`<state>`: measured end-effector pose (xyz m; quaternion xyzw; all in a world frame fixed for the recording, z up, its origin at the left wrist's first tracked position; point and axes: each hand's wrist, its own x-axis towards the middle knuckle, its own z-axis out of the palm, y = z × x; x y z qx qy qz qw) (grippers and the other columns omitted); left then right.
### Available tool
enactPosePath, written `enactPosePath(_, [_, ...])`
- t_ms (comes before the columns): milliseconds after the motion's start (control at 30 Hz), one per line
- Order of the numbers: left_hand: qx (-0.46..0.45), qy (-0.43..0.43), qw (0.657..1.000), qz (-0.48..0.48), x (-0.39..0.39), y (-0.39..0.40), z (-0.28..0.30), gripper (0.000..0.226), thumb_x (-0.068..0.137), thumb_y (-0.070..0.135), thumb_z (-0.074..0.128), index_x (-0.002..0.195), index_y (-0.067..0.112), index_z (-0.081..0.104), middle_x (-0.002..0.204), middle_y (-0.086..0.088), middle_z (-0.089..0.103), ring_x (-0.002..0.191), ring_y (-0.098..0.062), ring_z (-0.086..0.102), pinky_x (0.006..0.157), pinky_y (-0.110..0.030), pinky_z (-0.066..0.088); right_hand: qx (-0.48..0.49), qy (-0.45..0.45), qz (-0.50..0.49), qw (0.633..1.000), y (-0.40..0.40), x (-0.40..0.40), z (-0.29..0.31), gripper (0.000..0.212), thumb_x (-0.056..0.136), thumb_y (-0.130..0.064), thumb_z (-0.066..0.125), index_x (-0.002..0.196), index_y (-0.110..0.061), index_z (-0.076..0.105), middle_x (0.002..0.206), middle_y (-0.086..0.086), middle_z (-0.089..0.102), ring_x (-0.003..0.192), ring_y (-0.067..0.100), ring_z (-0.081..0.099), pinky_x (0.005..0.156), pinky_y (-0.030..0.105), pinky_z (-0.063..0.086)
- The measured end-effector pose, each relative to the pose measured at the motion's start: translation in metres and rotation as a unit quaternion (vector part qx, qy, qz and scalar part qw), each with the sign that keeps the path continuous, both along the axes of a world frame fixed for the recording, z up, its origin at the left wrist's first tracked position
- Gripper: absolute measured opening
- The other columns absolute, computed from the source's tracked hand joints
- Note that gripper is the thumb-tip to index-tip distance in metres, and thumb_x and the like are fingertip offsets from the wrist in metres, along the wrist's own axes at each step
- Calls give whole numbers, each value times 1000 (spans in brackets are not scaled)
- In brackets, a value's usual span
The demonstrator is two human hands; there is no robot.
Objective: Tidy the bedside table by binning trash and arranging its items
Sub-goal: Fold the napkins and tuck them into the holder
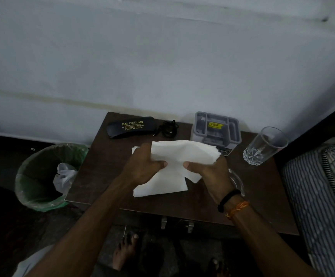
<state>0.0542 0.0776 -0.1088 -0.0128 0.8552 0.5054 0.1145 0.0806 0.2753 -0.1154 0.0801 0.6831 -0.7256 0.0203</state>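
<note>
1. Hands meet over the middle of the dark brown bedside table [102,166]: the left hand [142,166] and the right hand [208,170] both grasp a white paper napkin [182,154].
2. The left hand pinches the napkin at its left part, with the thumb on the near side and the fingers hidden behind the sheet.
3. The right hand pinches the right part in the same way; its thumb tip lies just beside the left thumb tip, with a small gap between them.
4. The napkin is lifted at its far edge and folded over, while its near part hangs down to the table top.
5. A black spectacle case [131,127] with yellow letters "Sai Opticals" lies at the far left of the table, close to the wall.
6. Just to the right of the case lies a small black coiled cable [169,128].
7. A grey plastic organiser [216,128] with several compartments and a yellow sticker stands at the far right, behind the napkin.
8. A clear drinking glass [264,145] stands upright near the right edge of the table.
9. A clear glass object [239,181] lies on the table partly under the right wrist; I cannot tell what it is.
10. A bin [46,176] with a green liner stands on the floor at the left of the table, and a crumpled clear plastic bag [64,176] is inside it.
11. The right wrist carries a black band [227,198] and an orange thread [237,209].
</note>
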Motion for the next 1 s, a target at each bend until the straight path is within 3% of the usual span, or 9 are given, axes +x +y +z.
enactPosePath(133, [-13,-12,1000,13,3,-4,-3,57,82,9,73,135,12,51,132,-5,59,120,-23,56,99,-42,50,56,1,4,998,-1,-1,-6,40,73,6,78,84,-32,76,96,-1,77,93,19,73,87,52,56])
enactPosePath(267, [18,8,999,25,1,-6,0,54,81,10,74,132,15,55,126,-4,63,116,-22,59,96,-46,53,60,21,-17,998,-4,-4,-3,43,71,4,80,77,-39,76,89,-8,77,90,15,73,85,45,58])
enactPosePath(433, [4,-10,1000,-2,5,-3,-1,53,83,10,72,132,14,53,123,-1,60,114,-18,56,94,-37,51,74,2,9,997,-3,-1,-11,48,70,6,79,93,-35,71,104,-3,74,99,17,70,89,50,56])
enactPosePath(533, [15,-14,1000,-14,6,-3,2,53,84,15,72,134,16,53,129,-3,61,118,-21,57,97,-42,52,72,7,3,997,-4,0,-11,48,72,4,79,96,-36,70,106,-3,74,101,17,70,89,50,56])
enactPosePath(633, [42,-13,999,-18,4,-3,9,56,82,28,74,134,21,53,130,0,61,119,-20,58,97,-45,52,53,22,10,998,-1,-2,-4,42,73,3,78,93,-34,74,104,1,75,98,22,71,86,53,57])
enactPosePath(733, [79,-32,996,-13,2,-5,14,68,68,46,78,129,27,56,127,4,62,116,-18,59,97,-49,52,-3,-1,32,999,5,-3,6,39,73,7,76,102,-19,74,108,8,74,100,30,70,86,56,56])
enactPosePath(867, [194,-65,978,-45,1,-5,26,38,80,10,75,116,18,67,113,0,72,102,-17,69,87,-41,58,-106,-61,96,988,18,-2,26,43,78,11,65,120,0,63,116,18,70,105,37,67,81,48,58])
enactPosePath(933, [248,-82,963,-65,4,-2,30,35,82,1,70,114,15,68,111,-1,73,99,-17,70,82,-34,59,-145,-76,121,979,24,-1,32,44,82,9,61,124,2,60,121,20,67,110,39,64,88,52,55])
enactPosePath(1000, [283,-96,952,-71,5,3,31,41,81,-2,69,119,14,65,115,-2,72,104,-19,69,86,-34,58,-185,-77,136,970,27,0,36,43,84,10,56,127,4,57,124,22,64,113,39,62,91,50,54])
